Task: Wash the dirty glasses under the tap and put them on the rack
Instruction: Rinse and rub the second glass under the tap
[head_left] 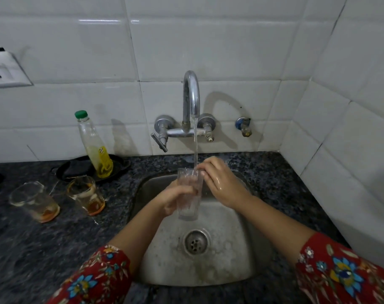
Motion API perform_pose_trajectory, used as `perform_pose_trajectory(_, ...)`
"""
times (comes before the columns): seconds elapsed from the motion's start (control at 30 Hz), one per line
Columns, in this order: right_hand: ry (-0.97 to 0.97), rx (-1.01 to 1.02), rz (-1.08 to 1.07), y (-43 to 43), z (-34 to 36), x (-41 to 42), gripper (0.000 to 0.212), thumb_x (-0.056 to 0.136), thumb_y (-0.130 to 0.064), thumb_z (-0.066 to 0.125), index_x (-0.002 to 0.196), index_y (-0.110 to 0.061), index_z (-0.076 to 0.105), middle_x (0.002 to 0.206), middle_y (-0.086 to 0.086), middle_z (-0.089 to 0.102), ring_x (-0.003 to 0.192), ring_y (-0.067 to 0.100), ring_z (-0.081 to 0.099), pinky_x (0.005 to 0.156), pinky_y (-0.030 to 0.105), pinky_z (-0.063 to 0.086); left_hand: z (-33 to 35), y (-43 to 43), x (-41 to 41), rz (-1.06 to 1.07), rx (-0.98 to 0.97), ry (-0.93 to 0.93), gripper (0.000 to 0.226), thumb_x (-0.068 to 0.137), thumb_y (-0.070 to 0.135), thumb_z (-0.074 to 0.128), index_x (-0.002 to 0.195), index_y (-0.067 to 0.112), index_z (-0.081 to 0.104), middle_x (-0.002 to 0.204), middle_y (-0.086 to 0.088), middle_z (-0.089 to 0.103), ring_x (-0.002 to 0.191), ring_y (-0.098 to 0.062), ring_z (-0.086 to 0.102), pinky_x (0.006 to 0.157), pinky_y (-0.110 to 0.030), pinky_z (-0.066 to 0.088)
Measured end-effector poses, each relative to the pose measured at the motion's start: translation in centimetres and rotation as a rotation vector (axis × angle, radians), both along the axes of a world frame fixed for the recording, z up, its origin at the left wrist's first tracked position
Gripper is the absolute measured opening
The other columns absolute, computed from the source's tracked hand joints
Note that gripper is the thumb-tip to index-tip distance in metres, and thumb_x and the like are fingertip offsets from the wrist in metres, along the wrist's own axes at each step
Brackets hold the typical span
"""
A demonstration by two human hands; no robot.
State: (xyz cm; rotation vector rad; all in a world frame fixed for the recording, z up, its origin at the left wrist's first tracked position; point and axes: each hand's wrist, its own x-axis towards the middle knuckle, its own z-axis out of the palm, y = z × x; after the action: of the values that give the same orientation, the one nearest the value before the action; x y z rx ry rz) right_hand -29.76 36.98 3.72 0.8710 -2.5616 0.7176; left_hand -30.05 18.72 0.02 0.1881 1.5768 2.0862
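Observation:
A clear tall glass (187,207) stands upright over the steel sink (230,249), under the water running from the chrome tap (191,95). My left hand (175,198) grips its side. My right hand (221,185) is wet and its fingers pinch the glass's rim on the right. Two dirty glasses with orange dregs stand on the dark counter to the left, one at the far left (34,201) and the other (86,195) nearer the sink.
A dish-soap bottle (94,145) with a green cap stands on a black tray (118,165) behind the dirty glasses. The tap lever (159,142) juts out left of the spout. A wall socket (2,71) is at the far left. No rack is in view.

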Motion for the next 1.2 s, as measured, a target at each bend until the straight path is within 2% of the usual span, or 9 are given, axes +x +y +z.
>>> perform_pose_trajectory(0.23,-0.079,0.182,0.05,-1.2,1.0,-0.8,0.042,0.098,-0.039,0.027,0.086,-0.009,0.054,0.078,0.014,0.063,0.072,0.032,0.058,0.066,0.043,0.045,0.7,0.7,0.2,-0.022,-0.143,0.093,0.04,0.061,0.005,0.066,0.101,0.007,0.065,0.087,-0.008,0.067,0.083,-0.02,0.065,0.075,-0.031,0.051)
perform_pose_trajectory(0.4,-0.316,0.074,-0.273,-5.3,0.5,-1.7,0.04,0.101,-0.031,0.033,0.091,-0.005,0.061,0.092,0.02,0.068,0.086,0.036,0.065,0.076,0.039,0.05,0.1,2.5,-0.5,0.304,-0.923,0.485,0.032,0.066,0.037,0.069,0.095,0.028,0.059,0.083,0.012,0.065,0.083,-0.01,0.065,0.072,-0.029,0.048)
perform_pose_trajectory(0.5,-0.279,0.01,0.025,-3.7,0.2,-1.6,0.034,0.099,-0.035,0.035,0.09,-0.011,0.057,0.087,0.008,0.068,0.079,0.025,0.063,0.074,0.039,0.051,1.0,-0.1,-1.2,0.095,-0.454,0.396,0.025,0.067,0.002,0.072,0.088,0.013,0.064,0.081,0.003,0.067,0.08,-0.009,0.065,0.077,-0.031,0.048)
perform_pose_trajectory(0.6,-0.134,0.07,0.168,-1.5,0.2,-1.3,0.034,0.099,-0.035,0.034,0.082,-0.011,0.052,0.075,0.005,0.057,0.071,0.02,0.052,0.068,0.036,0.043,1.6,-2.1,-1.1,-0.093,-0.14,0.261,0.043,0.059,0.005,0.072,0.101,0.001,0.062,0.092,-0.014,0.065,0.087,-0.022,0.063,0.082,-0.035,0.052)
perform_pose_trajectory(0.73,-0.098,-0.007,-0.003,-3.0,0.4,-1.2,0.045,0.096,-0.04,0.029,0.083,-0.007,0.058,0.075,0.013,0.066,0.07,0.031,0.061,0.066,0.04,0.048,1.7,-0.2,-0.5,0.082,-0.272,0.275,0.032,0.061,0.001,0.07,0.091,0.01,0.066,0.083,-0.001,0.07,0.081,-0.015,0.066,0.073,-0.026,0.052)
perform_pose_trajectory(0.87,-0.22,0.121,-0.319,-6.4,2.0,-2.3,0.043,0.102,-0.036,0.03,0.09,-0.008,0.062,0.092,0.016,0.069,0.086,0.036,0.063,0.075,0.04,0.046,1.9,1.5,-0.8,0.414,-0.8,0.538,0.031,0.067,0.029,0.076,0.092,0.024,0.06,0.087,0.005,0.068,0.083,-0.012,0.065,0.074,-0.031,0.053)
perform_pose_trajectory(0.97,-0.101,-0.058,-0.215,-5.8,1.8,-2.1,0.047,0.101,-0.037,0.033,0.083,-0.005,0.063,0.079,0.016,0.068,0.075,0.032,0.063,0.069,0.039,0.047,2.3,0.2,-1.7,0.199,-0.503,0.52,0.034,0.072,0.004,0.077,0.098,0.018,0.06,0.094,0.002,0.068,0.086,-0.006,0.066,0.079,-0.025,0.053)
perform_pose_trajectory(1.07,-0.049,-0.307,0.033,-3.9,0.6,-1.5,0.044,0.097,-0.036,0.034,0.073,-0.007,0.057,0.063,0.005,0.062,0.057,0.019,0.059,0.058,0.033,0.046,3.0,-1.8,-1.6,-0.105,-0.086,0.196,0.034,0.068,0.001,0.075,0.1,0.004,0.063,0.09,-0.01,0.069,0.084,-0.019,0.068,0.079,-0.029,0.055)
perform_pose_trajectory(1.2,-0.114,-0.193,-0.089,-3.7,-0.1,-1.7,0.048,0.097,-0.041,0.03,0.076,-0.008,0.059,0.067,0.009,0.066,0.061,0.026,0.062,0.061,0.038,0.049,2.9,-0.1,-0.9,0.063,-0.381,0.274,0.033,0.068,0.0,0.074,0.099,0.003,0.065,0.084,-0.002,0.071,0.08,-0.017,0.067,0.073,-0.025,0.055)
